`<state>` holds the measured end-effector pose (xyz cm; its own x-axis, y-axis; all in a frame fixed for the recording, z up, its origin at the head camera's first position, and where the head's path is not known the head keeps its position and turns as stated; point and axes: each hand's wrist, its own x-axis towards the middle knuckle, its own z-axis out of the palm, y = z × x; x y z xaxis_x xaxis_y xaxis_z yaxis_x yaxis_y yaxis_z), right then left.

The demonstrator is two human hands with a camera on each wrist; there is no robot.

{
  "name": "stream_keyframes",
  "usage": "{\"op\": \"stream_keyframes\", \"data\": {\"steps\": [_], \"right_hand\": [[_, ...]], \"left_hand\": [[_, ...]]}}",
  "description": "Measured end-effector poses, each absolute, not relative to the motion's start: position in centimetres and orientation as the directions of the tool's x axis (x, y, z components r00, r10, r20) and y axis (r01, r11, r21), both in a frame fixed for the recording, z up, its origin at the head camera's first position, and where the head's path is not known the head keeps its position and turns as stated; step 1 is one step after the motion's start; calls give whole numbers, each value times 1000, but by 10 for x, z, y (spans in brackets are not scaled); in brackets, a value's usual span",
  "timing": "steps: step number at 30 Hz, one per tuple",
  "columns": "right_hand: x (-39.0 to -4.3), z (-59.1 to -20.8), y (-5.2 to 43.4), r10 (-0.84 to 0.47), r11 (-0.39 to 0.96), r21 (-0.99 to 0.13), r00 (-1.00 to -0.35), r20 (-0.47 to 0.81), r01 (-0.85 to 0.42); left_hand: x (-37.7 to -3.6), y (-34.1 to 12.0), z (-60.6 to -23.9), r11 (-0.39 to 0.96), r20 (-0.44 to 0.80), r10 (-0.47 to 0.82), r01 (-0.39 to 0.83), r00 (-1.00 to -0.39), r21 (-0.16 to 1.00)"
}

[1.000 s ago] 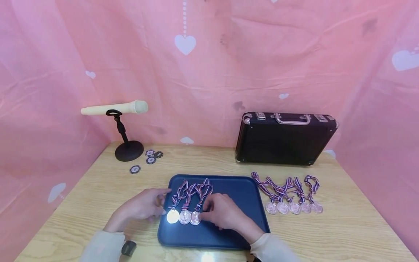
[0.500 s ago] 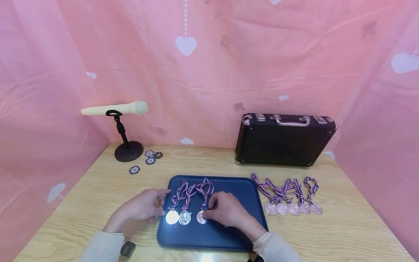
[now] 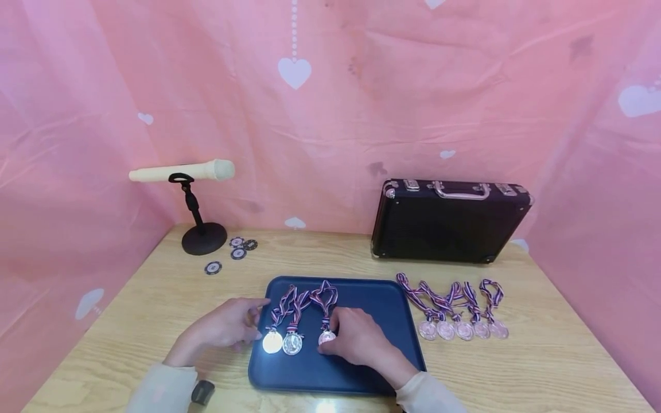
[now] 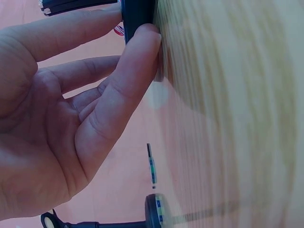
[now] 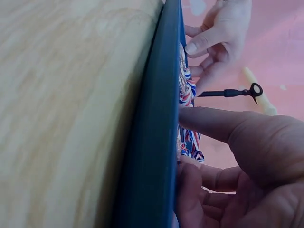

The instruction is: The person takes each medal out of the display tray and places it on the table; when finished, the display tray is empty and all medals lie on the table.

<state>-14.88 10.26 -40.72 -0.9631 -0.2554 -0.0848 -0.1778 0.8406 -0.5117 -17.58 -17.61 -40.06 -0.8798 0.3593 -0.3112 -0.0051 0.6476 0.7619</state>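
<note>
In the head view, three medals on striped ribbons lie on a dark blue tray [image 3: 372, 321]: a bright gold-looking medal [image 3: 272, 342] at left, a silver-toned medal [image 3: 292, 343] beside it, and a pinkish medal [image 3: 326, 337] set apart to the right. My right hand [image 3: 358, 338] holds that third medal by its edges between thumb and fingers, partly covering it. My left hand [image 3: 227, 324] touches the tray's left rim with spread fingertips. Up close in the left wrist view, the thumb [image 4: 137, 57] rests against the tray's side wall [image 4: 138, 19].
Several more ribboned medals [image 3: 463, 330] lie in a row on the wooden table [image 3: 537, 355], right of the tray. A black case [image 3: 451, 223] stands behind them. At back left are a microphone [image 3: 181, 171] on a black stand [image 3: 204, 238] and several poker chips [image 3: 238, 253].
My right hand has slid the third medal rightward, opening a gap from the silver-toned one. Its ribbon has shifted slightly right too. My left hand has stayed at the tray rim.
</note>
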Motion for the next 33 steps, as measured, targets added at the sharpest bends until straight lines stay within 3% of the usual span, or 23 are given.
{"op": "stream_keyframes", "data": {"steps": [7,10,24,33], "right_hand": [[-148,-407,119,-320,644,-762,-930,-179,-74],[-148,-408,128,-350,575,-817,-916,-199,-42],[-154,-405,163,-428,334,-941,-883,-195,45],[-158,-393,184,-358,339,-939,-916,-182,54]], "left_hand": [[-176,-176,-400,651,-302,366,11,-880,759],[-176,-177,-401,648,-299,374,16,-878,762],[-176,-175,-398,652,-300,370,16,-879,758],[-177,-176,-401,659,-312,358,1,-880,752]]}}
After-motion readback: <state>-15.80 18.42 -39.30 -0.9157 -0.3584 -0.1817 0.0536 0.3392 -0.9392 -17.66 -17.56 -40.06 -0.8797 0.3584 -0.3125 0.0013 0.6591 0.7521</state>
